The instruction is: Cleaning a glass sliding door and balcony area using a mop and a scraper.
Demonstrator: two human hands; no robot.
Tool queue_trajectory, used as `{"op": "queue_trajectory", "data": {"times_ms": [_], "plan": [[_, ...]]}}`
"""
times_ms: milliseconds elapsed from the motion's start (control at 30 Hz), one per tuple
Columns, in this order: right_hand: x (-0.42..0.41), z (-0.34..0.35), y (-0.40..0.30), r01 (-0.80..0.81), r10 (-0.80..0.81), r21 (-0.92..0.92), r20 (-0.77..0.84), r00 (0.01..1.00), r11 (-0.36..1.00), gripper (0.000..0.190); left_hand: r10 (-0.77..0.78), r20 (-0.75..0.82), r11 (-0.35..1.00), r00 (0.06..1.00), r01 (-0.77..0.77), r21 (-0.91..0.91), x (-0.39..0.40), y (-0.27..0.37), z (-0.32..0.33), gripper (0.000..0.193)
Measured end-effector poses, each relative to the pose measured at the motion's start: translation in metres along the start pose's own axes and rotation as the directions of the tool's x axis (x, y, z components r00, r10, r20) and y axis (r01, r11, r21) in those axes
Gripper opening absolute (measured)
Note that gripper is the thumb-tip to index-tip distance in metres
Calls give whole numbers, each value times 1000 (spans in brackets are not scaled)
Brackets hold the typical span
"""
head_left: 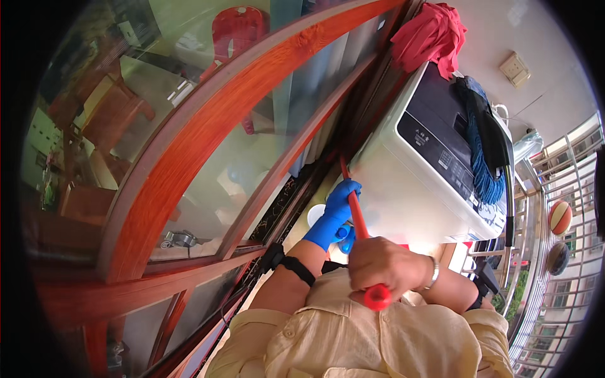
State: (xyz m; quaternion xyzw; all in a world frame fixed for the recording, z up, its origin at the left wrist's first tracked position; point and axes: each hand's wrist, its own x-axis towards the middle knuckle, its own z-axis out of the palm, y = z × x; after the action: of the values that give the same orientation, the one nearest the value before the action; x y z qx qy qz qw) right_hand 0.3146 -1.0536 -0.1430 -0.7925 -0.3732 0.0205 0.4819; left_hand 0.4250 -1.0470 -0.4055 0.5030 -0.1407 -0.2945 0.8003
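Note:
A long red pole (356,215) runs from close to my chest down into the gap between the wood-framed glass door and the washing machine. My left hand (341,196), in a blue rubber glove, is closed around the pole partway along it. Nearer my chest, my bare right hand (385,265) grips the pole close to its rounded red end. The pole's far end is lost in the dark gap, so I cannot tell what is on it.
The glass door (203,141) rises on the left. On the right, the washing machine (406,175) bears a blue mop head (487,160) and pink cloth strips (432,35). A white round container (316,216) and blue bottle (344,234) are low beside my left forearm. Window bars (567,189) stand far right.

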Motion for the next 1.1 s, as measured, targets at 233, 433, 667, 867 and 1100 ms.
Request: {"op": "queue_trajectory", "data": {"times_ms": [233, 433, 667, 867, 1100], "plan": [[-6, -50, -75, 30, -23, 101, -74, 997, 994, 11, 446, 180, 728, 877, -473, 497, -32, 48, 48, 10], [3, -8, -22, 11, -11, -14, 11, 1000, 1000, 17, -14, 40, 995, 999, 18, -96, -5, 25, 21, 13], [-11, -24, -23, -24, 30, 159, -37, 999, 987, 18, 176, 61, 915, 983, -186, 359, -31, 7, 10, 4], [-32, -49, -84, 127, -64, 221, -274, 960, 967, 10, 419, 225, 666, 880, -466, 582, -59, 69, 54, 19], [-15, -54, -94, 77, -43, 209, -160, 986, 975, 13, 465, 220, 704, 857, -509, 496, -67, 78, 64, 22]]}}
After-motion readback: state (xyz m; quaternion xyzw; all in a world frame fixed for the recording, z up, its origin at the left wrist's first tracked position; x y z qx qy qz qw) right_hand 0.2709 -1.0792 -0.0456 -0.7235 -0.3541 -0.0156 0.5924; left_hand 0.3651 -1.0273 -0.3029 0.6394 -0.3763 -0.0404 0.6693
